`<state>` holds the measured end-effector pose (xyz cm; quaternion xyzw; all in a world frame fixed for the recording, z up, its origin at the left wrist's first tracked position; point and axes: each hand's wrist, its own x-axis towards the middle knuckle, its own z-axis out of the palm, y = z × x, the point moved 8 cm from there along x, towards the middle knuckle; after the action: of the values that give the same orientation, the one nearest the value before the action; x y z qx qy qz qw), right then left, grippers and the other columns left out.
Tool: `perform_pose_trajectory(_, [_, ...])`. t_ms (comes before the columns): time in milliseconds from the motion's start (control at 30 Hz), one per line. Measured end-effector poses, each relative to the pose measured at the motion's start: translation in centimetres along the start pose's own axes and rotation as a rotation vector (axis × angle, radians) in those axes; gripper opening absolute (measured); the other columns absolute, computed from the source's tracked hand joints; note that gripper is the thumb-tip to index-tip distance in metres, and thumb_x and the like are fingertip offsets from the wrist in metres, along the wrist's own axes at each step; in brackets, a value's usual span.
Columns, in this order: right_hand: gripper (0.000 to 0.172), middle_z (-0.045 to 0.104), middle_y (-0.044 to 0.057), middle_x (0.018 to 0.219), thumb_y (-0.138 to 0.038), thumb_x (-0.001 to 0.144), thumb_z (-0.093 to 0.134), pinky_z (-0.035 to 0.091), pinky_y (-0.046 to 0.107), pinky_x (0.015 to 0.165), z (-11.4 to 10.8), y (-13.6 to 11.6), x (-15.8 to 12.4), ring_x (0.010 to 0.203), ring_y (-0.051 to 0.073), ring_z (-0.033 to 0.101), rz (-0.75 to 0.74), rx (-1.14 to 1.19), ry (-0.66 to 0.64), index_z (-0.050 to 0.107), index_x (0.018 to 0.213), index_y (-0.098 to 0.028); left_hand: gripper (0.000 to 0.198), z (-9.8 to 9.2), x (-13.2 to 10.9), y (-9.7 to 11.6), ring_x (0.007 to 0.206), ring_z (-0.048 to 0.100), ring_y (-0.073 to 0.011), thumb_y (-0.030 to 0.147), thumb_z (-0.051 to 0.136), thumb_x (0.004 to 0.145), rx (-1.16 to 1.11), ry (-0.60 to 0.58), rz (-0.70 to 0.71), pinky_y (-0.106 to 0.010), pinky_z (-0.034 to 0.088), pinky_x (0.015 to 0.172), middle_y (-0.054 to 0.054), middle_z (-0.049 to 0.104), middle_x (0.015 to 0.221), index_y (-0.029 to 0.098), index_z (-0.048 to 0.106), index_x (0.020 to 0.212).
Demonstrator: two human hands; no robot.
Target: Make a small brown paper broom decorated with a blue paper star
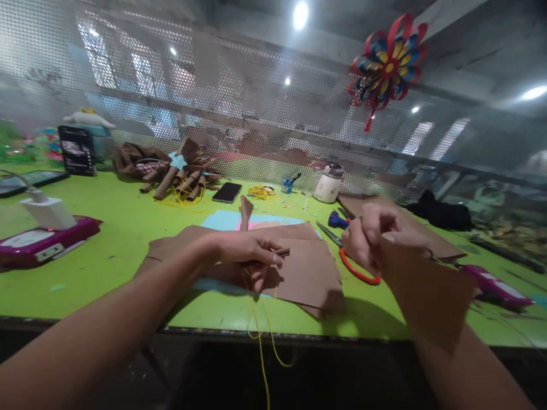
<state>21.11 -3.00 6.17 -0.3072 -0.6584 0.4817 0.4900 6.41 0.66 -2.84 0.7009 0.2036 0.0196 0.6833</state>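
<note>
My left hand [250, 256] is closed in a pinch on a thin brown paper strip [282, 251] above a stack of brown paper sheets [307, 270]. A yellow string [260, 336] hangs down from this hand over the table's front edge. My right hand [370, 236] is closed on a brown paper sheet [427, 290] that hangs over my wrist. Just under the right hand lie scissors with an orange handle [356, 272].
A green table [115, 239] carries a pile of rolled brown paper tubes [182, 176], a black phone [227, 192], a white jar [327, 185], a purple case [43, 239] at left and another purple item [496, 287] at right. A perforated metal screen stands behind. A paper pinwheel [388, 62] hangs above.
</note>
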Motion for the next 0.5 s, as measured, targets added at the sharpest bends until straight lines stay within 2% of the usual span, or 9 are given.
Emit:
perform_pose_trajectory(33, [0.032, 0.053, -0.001, 0.05, -0.045, 0.059, 0.069, 0.032, 0.023, 0.037, -0.2, 0.5, 0.4, 0.038, 0.011, 0.045, 0.002, 0.006, 0.016, 0.046, 0.06, -0.022, 0.015, 0.1, -0.3, 0.2, 0.048, 0.058, -0.0155, 0.03, 0.056, 0.077, 0.0, -0.025, -0.002, -0.028, 0.048, 0.054, 0.003, 0.05, 0.045, 0.018, 0.054, 0.068])
perform_pose_trajectory(133, [0.023, 0.058, -0.001, 0.061, -0.033, 0.064, 0.07, 0.038, 0.023, 0.045, -1.7, 3.5, 2.0, 0.048, 0.01, 0.049, 0.032, 0.024, 0.16, 0.052, 0.071, -0.021, 0.012, -1.1, -0.5, 0.8, 0.051, 0.059, -0.015, 0.028, 0.057, 0.077, -0.029, 0.036, 0.04, -0.026, 0.046, 0.053, 0.001, 0.055, 0.049, 0.017, 0.057, 0.074])
perform_pose_trajectory(200, [0.021, 0.058, -0.001, 0.065, -0.031, 0.065, 0.07, 0.042, 0.024, 0.053, -2.7, 6.1, 2.9, 0.054, 0.009, 0.051, 0.079, -0.017, 0.261, 0.054, 0.073, -0.019, 0.012, -2.4, -0.1, 1.2, 0.054, 0.059, -0.0127, 0.026, 0.057, 0.078, -0.079, 0.139, 0.118, -0.024, 0.046, 0.055, -0.001, 0.059, 0.055, 0.015, 0.058, 0.074])
perform_pose_trajectory(267, [0.022, 0.058, -0.001, 0.065, -0.032, 0.066, 0.069, 0.043, 0.024, 0.056, -3.3, 7.3, 3.2, 0.056, 0.009, 0.052, 0.037, -0.118, 0.343, 0.055, 0.072, -0.017, 0.011, -3.9, 0.4, 1.4, 0.059, 0.059, -0.0102, 0.024, 0.059, 0.077, -0.132, 0.28, 0.198, -0.023, 0.047, 0.06, -0.004, 0.062, 0.065, 0.013, 0.058, 0.075])
perform_pose_trajectory(333, [0.02, 0.056, -0.001, 0.063, -0.033, 0.07, 0.066, 0.043, 0.025, 0.057, -3.7, 6.9, 2.9, 0.056, 0.01, 0.051, -0.083, -0.293, 0.459, 0.056, 0.071, -0.016, 0.011, -5.3, 0.7, 1.0, 0.057, 0.057, -0.0081, 0.022, 0.062, 0.075, -0.198, 0.438, 0.235, -0.02, 0.046, 0.057, -0.004, 0.062, 0.07, 0.012, 0.057, 0.076])
perform_pose_trajectory(400, [0.015, 0.055, -0.001, 0.063, -0.03, 0.074, 0.061, 0.042, 0.026, 0.057, -3.3, 5.2, 1.9, 0.057, 0.01, 0.05, -0.24, -0.513, 0.582, 0.057, 0.073, -0.016, 0.013, -6.5, 0.6, 0.5, 0.049, 0.051, -0.0051, 0.019, 0.065, 0.072, -0.249, 0.584, 0.251, -0.014, 0.038, 0.044, -0.001, 0.056, 0.06, 0.012, 0.055, 0.073])
perform_pose_trajectory(467, [0.009, 0.056, 0.001, 0.068, -0.025, 0.078, 0.058, 0.044, 0.028, 0.06, -1.8, 3.2, 0.9, 0.061, 0.012, 0.051, -0.409, -0.725, 0.644, 0.057, 0.077, -0.016, 0.014, -7.0, 0.4, 0.2, 0.039, 0.039, -0.0021, 0.018, 0.066, 0.07, -0.282, 0.68, 0.26, -0.012, 0.024, 0.036, 0.005, 0.044, 0.048, 0.012, 0.053, 0.07])
perform_pose_trajectory(500, [0.005, 0.057, 0.002, 0.072, -0.022, 0.079, 0.056, 0.045, 0.029, 0.063, -0.7, 2.4, 0.5, 0.066, 0.013, 0.052, -0.491, -0.814, 0.632, 0.057, 0.078, -0.016, 0.014, -7.1, 0.3, 0.1, 0.036, 0.032, -0.0012, 0.019, 0.066, 0.071, -0.297, 0.697, 0.261, -0.012, 0.019, 0.034, 0.007, 0.038, 0.044, 0.011, 0.054, 0.07])
